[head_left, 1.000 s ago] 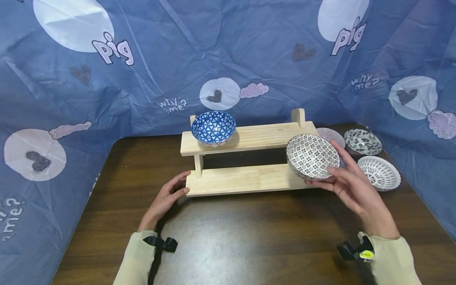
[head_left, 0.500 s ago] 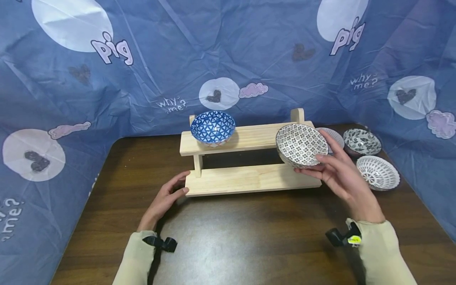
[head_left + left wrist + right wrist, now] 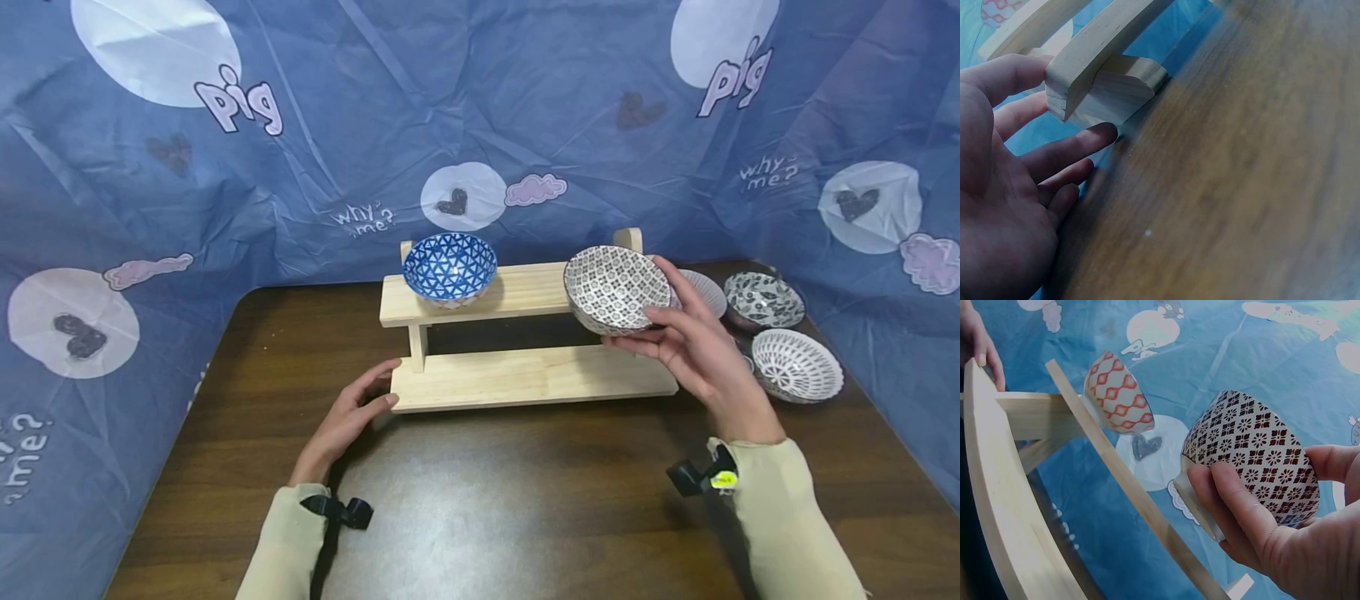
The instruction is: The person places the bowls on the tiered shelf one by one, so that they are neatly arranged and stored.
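Observation:
My right hand (image 3: 693, 354) holds a black-and-white patterned bowl (image 3: 618, 290) by its right side, above the right part of a two-tier wooden rack (image 3: 525, 379). In the right wrist view, fingers (image 3: 1244, 497) lie against the outer wall near the foot of the tilted patterned bowl (image 3: 1254, 456). At the lower board's left end, my left hand (image 3: 351, 417) grips the rack, thumb at the front corner and fingers at the back. The left wrist view shows those fingers (image 3: 1016, 75) touching the board end (image 3: 1063, 94). A blue-and-white bowl (image 3: 450, 268) stands on the upper board's left part.
Right of the rack sit three more bowls: a pale ribbed one (image 3: 705, 292) partly hidden by my right hand, a leaf-patterned one (image 3: 765, 300) and a white one with dark dashes (image 3: 797, 365). Blue printed cloth (image 3: 322, 167) walls off the brown table (image 3: 480, 508) behind and beside.
My right hand has carried the patterned bowl left and upward, from in front of the rack's right end to the upper board's height. The left hand stays at the rack's left end.

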Available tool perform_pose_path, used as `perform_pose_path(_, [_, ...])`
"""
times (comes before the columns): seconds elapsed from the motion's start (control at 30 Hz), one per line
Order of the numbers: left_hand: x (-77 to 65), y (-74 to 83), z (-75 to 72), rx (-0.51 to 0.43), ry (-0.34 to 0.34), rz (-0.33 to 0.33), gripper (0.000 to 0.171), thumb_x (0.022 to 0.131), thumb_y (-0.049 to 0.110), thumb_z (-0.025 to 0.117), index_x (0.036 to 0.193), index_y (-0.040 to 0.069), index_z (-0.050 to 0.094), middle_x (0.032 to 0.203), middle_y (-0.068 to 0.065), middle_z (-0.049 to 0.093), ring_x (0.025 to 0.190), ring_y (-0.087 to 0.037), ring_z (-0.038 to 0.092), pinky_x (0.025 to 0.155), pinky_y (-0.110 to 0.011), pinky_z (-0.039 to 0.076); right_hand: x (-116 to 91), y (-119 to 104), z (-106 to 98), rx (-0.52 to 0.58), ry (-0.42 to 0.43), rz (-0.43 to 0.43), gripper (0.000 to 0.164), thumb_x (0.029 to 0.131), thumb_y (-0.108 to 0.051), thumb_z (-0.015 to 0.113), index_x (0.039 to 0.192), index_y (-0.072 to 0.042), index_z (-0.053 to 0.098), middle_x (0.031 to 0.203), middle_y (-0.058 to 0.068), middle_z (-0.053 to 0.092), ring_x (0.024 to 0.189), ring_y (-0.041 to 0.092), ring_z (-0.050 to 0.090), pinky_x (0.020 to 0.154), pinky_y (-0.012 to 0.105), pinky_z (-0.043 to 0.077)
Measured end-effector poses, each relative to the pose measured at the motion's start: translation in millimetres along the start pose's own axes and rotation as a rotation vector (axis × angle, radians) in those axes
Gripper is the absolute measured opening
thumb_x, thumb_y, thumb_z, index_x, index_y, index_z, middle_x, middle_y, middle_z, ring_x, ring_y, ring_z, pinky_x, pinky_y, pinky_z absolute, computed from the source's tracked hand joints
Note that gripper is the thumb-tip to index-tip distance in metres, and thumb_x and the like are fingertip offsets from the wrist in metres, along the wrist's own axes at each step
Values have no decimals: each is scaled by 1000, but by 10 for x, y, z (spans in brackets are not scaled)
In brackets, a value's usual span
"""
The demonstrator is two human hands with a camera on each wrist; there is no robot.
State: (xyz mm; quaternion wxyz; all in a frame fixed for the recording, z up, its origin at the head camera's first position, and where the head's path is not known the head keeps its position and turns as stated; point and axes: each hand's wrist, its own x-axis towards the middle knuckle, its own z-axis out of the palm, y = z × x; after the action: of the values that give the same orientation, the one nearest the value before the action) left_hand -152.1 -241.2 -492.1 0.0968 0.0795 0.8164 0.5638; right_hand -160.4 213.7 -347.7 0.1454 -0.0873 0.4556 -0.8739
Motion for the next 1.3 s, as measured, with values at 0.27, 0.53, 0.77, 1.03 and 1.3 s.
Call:
perform_pose_path(0.27, [-3,7,6,-5,3,12,53,98,18,61,149,14,46,138,-23,57,117,-21,53,93,-30,44,114,2,73,-13,5,18,74,103,5,39,161,-33,12,164,23,-15,104,32,72,87,45,58])
perform_pose_path(0.53, [-1,-10,7,-3,6,19,53,98,17,61,149,13,46,139,-23,57,117,-20,53,93,-29,44,276,25,133,-11,18,39,75,102,6,37,160,-34,12,166,21,-13,104,32,71,86,46,58])
perform_pose_path(0.77, [-2,-6,3,-3,7,26,53,98,18,61,149,13,46,138,-23,57,117,-20,53,92,-28,45,403,72,151,-10,41,62,74,102,5,38,159,-36,16,166,21,-10,105,31,71,85,46,58])
perform_pose_path(1.03, [-4,-5,5,-6,15,28,53,98,17,62,148,13,47,137,-23,58,113,-13,54,91,-25,45,513,119,202,-40,70,72,77,102,4,38,160,-38,12,166,22,-9,103,29,72,85,43,59])
perform_pose_path(1.3, [-5,-9,4,-10,8,22,53,98,17,62,149,13,46,139,-23,57,115,-13,54,92,-26,45,614,149,240,-48,99,90,78,101,6,37,160,-39,12,167,19,-4,102,27,71,88,44,56])
